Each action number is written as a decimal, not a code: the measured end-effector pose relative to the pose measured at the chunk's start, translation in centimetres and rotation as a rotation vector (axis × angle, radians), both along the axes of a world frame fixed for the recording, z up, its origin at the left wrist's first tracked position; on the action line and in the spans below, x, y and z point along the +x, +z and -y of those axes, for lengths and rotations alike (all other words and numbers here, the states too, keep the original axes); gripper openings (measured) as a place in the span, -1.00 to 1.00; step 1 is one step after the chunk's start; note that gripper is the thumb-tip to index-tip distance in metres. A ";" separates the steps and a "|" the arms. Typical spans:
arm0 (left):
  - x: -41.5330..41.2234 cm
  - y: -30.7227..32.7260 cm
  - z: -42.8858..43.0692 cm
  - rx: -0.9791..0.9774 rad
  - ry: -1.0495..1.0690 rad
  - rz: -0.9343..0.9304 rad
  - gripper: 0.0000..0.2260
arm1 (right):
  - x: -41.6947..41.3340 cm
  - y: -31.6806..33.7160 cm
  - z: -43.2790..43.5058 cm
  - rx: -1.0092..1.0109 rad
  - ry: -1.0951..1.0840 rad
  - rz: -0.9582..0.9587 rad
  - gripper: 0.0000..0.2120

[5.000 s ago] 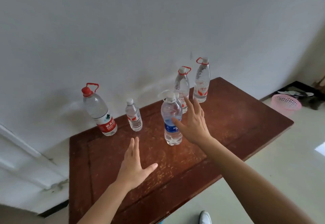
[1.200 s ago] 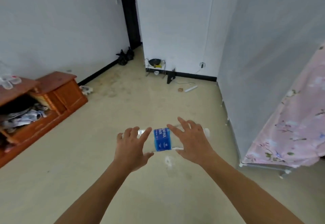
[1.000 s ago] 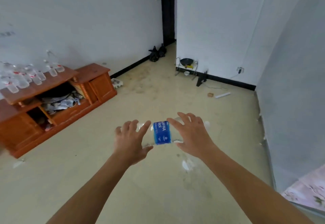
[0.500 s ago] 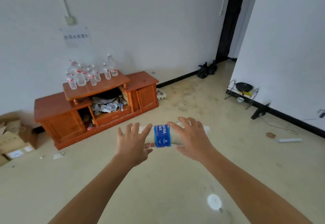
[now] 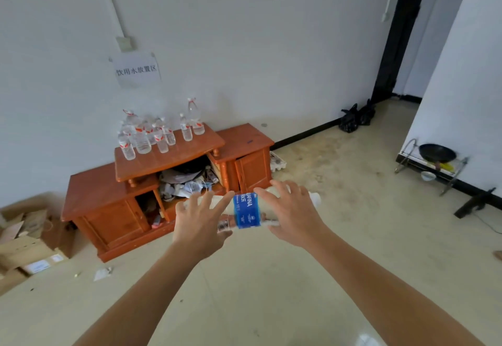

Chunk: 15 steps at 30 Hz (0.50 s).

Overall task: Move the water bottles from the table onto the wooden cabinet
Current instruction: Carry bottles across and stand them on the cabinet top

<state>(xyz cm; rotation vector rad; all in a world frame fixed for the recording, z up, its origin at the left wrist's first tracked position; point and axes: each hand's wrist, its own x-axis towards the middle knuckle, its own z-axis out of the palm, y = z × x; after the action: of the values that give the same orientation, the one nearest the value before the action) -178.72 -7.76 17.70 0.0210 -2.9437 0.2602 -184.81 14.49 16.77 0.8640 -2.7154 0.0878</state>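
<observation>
Water bottle with a blue label lies sideways in mid-air between both hands, cap end toward the right. Left hand cups its base end, fingers spread over the top and thumb beneath; right hand covers the neck half, fingers splayed across it. Both hands grip the bottle. Much of its clear body is hidden behind the palms. Beyond, near the wall, the wooden cabinet carries a cluster of bottles on its raised top; their labels are too blurred to read. Clutter fills the open middle compartment, hard to make out.
</observation>
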 end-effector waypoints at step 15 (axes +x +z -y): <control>-27.4 0.8 19.6 0.064 0.213 0.030 -0.22 | -32.6 0.6 21.5 -0.011 0.244 0.069 -0.22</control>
<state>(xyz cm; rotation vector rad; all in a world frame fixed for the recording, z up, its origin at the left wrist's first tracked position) -206.15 -27.36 18.48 0.3442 -2.9787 0.1966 -217.40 -7.05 17.41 1.2058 -2.6560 0.1857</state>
